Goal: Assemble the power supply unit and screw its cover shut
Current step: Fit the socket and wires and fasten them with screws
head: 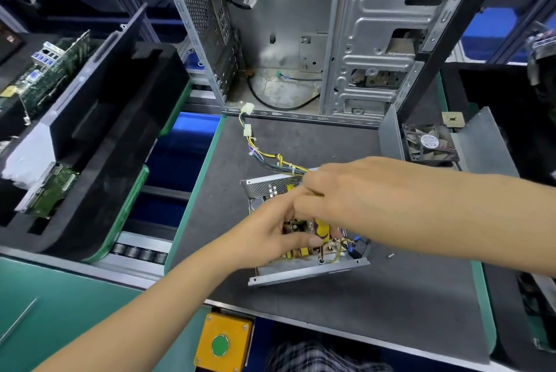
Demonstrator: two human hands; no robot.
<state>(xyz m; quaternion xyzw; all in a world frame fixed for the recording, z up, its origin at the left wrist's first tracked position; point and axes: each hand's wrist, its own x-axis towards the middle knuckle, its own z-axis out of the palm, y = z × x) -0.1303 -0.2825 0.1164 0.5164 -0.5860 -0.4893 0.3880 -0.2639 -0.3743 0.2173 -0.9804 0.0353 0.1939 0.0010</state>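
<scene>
An open, bare-metal computer tower case (304, 31) stood upright at the back of the dark grey work mat (376, 296), its inside facing the camera. To the left, a black foam tray (120, 137) leaned at a tilt, holding green circuit boards (51, 70).

On the mat lay the open silver metal power supply housing (307, 274), its cover off and its brown circuit board with yellow parts (304, 228) showing inside. A bundle of yellow, black and purple wires with white plugs (255, 146) ran from its perforated far wall toward the case. Beside the tower's right foot, a bent grey sheet-metal cover (478, 143) stood on the mat with a black cooling fan (430, 143) between its walls.

The left hand (270, 230) reached into the housing, fingers curled down onto the board (what they gripped, if anything, could not be told). The right hand (346, 191) hovered over the far half of the housing, fingers bent loosely downward toward the wires; whether they held anything was hidden.

A yellow box with a green button (222, 341) sat at the bench's near edge. One small loose screw (390, 256) lay on the mat just right of the housing.
</scene>
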